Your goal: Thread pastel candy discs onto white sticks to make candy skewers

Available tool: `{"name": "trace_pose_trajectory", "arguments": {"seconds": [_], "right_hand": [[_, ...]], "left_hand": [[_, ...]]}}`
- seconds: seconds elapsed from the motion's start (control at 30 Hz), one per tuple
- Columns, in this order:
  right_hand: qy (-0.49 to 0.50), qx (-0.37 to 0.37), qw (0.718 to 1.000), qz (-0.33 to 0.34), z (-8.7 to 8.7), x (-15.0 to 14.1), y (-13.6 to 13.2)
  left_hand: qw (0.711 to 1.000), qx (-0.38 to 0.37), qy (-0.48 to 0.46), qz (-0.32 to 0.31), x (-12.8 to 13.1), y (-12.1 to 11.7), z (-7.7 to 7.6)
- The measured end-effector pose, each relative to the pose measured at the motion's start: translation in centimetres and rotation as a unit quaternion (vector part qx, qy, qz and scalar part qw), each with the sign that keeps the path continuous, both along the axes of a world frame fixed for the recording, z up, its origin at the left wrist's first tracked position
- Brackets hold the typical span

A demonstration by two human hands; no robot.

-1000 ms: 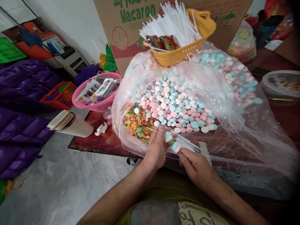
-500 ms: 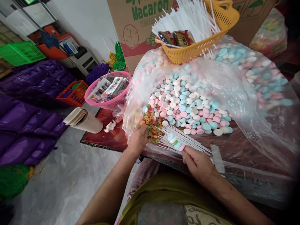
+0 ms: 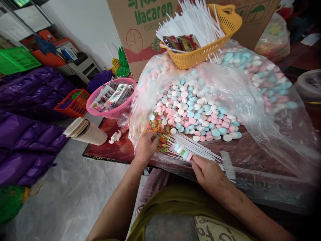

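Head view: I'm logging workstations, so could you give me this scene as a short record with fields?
Right hand: pinches a candy row of pink, blue, green and white pieces
Left hand: at the ring candies; grip unclear
Beyond candy row: loose white sticks
Main pile: pink, white and blue candy discs
Behind pile: yellow basket of white sticks; "Macaron" cardboard box
Left side: pink basket of packets

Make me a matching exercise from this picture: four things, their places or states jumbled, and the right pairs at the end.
1. candy stick
2. small rings
3. yellow basket
4. pink basket

A. filled with thin white sticks
B. beside the left hand
C. left of the plastic bag
D. held in the right hand

Pairs: 1-D, 2-B, 3-A, 4-C
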State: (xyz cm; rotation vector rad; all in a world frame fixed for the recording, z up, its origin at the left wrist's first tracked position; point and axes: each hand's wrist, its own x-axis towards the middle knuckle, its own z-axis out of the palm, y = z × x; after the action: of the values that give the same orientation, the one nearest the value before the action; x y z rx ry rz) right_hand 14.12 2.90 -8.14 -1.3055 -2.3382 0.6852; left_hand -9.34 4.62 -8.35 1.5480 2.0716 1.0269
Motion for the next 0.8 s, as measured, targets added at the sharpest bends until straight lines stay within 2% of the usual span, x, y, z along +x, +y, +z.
{"name": "trace_pose_trajectory", "arguments": {"seconds": [0.07,0.13,0.2,0.23,0.3,0.5,0.6,0.67,0.73,0.8], "right_hand": [[-0.002,-0.003,1.000,0.002,0.2,0.1,-0.2],[-0.010,0.001,1.000,0.012,0.3,0.1,-0.4],[-0.027,0.009,0.999,0.026,0.5,0.0,-0.5],[-0.039,0.011,0.999,0.032,0.6,0.0,-0.5],[-0.069,0.011,0.997,0.043,0.9,0.0,-0.5],[-0.116,-0.002,0.993,0.037,1.5,0.2,-1.0],[-0.081,0.000,0.997,0.014,1.3,-0.2,-0.9],[-0.036,-0.018,0.999,0.000,1.0,-0.3,-0.6],[0.029,-0.063,0.998,-0.004,0.6,0.1,-0.1],[0.090,-0.113,0.989,-0.013,0.5,0.8,0.4]], "left_hand": [[0.980,-0.012,-0.198,0.016,0.2,-0.5,0.6],[0.915,-0.057,-0.399,-0.008,0.6,-1.2,1.4],[0.847,-0.103,-0.520,-0.045,1.1,-1.8,2.1],[0.825,-0.117,-0.551,-0.054,1.3,-1.9,2.3],[0.803,-0.127,-0.579,-0.052,1.6,-2.0,2.5],[0.789,-0.141,-0.596,-0.047,2.5,-1.6,2.4],[0.791,-0.140,-0.594,-0.048,3.9,-2.0,2.3],[0.814,-0.129,-0.563,-0.064,4.5,-2.4,2.2],[0.878,-0.092,-0.464,-0.070,4.3,-2.7,2.2],[0.957,-0.023,-0.284,-0.064,3.3,-2.5,2.1]]}}
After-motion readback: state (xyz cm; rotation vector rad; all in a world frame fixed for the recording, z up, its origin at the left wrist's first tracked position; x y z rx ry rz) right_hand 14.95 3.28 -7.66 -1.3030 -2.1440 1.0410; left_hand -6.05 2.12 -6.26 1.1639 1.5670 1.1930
